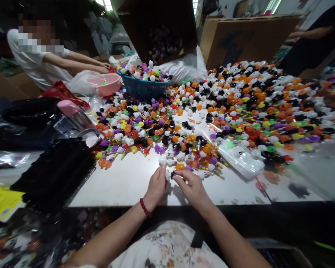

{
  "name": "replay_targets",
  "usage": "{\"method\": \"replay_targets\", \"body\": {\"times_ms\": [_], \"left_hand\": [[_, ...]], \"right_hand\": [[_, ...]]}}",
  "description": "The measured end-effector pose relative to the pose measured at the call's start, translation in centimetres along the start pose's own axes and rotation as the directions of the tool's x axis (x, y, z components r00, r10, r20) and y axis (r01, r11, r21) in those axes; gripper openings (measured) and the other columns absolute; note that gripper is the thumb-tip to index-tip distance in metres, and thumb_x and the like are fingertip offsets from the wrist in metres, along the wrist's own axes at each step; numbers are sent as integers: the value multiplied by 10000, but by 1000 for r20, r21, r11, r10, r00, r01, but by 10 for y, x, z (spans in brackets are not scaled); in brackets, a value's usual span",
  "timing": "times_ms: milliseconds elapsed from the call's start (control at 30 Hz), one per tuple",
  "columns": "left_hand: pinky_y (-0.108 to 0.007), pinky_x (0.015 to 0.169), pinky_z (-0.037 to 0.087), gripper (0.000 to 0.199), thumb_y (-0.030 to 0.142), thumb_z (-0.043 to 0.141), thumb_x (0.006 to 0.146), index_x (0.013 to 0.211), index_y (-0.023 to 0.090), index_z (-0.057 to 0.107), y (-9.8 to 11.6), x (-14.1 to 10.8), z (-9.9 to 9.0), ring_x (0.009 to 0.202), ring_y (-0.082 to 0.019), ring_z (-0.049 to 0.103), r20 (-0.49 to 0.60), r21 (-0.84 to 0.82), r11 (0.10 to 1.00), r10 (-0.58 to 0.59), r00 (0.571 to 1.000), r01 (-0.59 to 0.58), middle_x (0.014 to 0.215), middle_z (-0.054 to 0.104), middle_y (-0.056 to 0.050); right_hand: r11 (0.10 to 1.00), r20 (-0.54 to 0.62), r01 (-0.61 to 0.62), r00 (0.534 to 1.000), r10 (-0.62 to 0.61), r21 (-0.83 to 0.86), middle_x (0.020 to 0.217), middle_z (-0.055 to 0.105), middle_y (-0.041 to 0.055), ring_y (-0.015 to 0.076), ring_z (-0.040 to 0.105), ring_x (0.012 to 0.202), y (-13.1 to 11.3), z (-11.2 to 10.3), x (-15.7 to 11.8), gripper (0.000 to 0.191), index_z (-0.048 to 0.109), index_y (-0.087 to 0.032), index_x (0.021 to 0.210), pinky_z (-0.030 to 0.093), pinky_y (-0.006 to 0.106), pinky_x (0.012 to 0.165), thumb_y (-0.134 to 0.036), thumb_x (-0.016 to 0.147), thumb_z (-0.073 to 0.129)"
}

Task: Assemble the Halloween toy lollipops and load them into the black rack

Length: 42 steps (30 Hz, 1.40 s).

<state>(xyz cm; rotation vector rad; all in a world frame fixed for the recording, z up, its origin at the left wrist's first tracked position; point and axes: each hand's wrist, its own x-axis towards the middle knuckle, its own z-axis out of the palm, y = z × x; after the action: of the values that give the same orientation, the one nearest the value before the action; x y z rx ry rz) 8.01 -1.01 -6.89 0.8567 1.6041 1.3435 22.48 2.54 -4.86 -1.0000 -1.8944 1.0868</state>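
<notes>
My left hand (pixel 155 189), with a red bead bracelet (pixel 145 208) at its wrist, is closed on a small white plastic figure (pixel 168 175) near the front of the table. Facing it, my right hand (pixel 194 188) pinches a thin, colourful stick with a black end (pixel 172 175). That black end is at the white figure's side; whether the two are joined I cannot tell. Just beyond my fingers lies the edge of a big heap of small toys (pixel 184 150) in white, orange, black and purple, several on striped sticks.
A blue basket (pixel 145 88) full of toys stands behind the heap, beside a pink basin (pixel 109 85). At left are a pink-lidded bottle (pixel 77 114) and black material (pixel 56 173). Cardboard boxes (pixel 245 41) rise behind. A co-worker (pixel 41 59) reaches in from the left; another person stands far right.
</notes>
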Motion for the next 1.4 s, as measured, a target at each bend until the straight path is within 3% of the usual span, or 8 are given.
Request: {"method": "replay_targets", "body": {"times_ms": [233,467,600,800,1100,1200,1300,1400], "left_hand": [[-287,610,307,384,494,412,931,678,216,488,9,0,-10,611,-150,419,78,334,929,139,987,-157,622,476,20],[-263,551,291,392,554,455,917,705,225,451,22,12,-16,554,-135,380,59,148,988,38,998,-47,586,407,48],[-267,556,284,395,543,487,909,685,218,458,18,11,-14,562,-134,379,46,139,988,55,997,-60,585,418,44],[-273,593,268,339,449,440,939,690,219,449,24,2,-10,582,-136,393,30,285,947,143,989,-146,593,438,43],[-275,583,289,362,490,458,922,682,223,506,13,-5,-2,580,-146,409,19,223,967,126,992,-127,603,465,24],[-274,558,335,441,561,343,953,799,214,568,6,3,-7,556,-151,427,61,111,991,64,996,-71,580,467,20],[-270,580,368,390,520,349,963,858,216,569,1,18,-24,579,-153,465,4,164,983,76,997,-76,598,484,19],[-291,700,410,164,355,474,927,926,217,562,0,43,-50,774,-186,552,-123,445,885,212,970,-137,824,592,-30]], "right_hand": [[997,100,-8,995,0,75,873,710,57,194,634,815,3,9,-2,229,727,-189,938,479,302,759,-336,923,552],[915,267,-294,938,221,277,745,616,-13,123,531,654,9,-10,13,311,651,-173,934,424,232,598,-476,873,609],[924,240,-289,943,230,252,806,621,-3,131,532,698,9,-10,10,326,636,-183,932,426,232,609,-495,838,648],[915,299,-332,919,258,229,760,570,-14,125,487,690,4,-14,8,310,620,-178,851,392,233,622,-488,865,615],[957,278,-233,944,179,173,687,504,-33,129,451,654,-1,13,-2,312,539,-195,747,377,241,604,-472,890,551],[974,187,-200,966,178,105,709,557,-8,150,498,670,9,-5,14,333,591,-191,806,412,257,613,-502,906,522],[994,-107,-90,991,84,-61,810,626,50,198,560,757,21,-43,41,380,638,-182,971,476,323,699,-502,952,435],[872,-358,14,908,-216,-489,1142,615,171,320,532,1077,28,-71,67,372,652,-147,1094,427,508,947,-438,932,486]]}}
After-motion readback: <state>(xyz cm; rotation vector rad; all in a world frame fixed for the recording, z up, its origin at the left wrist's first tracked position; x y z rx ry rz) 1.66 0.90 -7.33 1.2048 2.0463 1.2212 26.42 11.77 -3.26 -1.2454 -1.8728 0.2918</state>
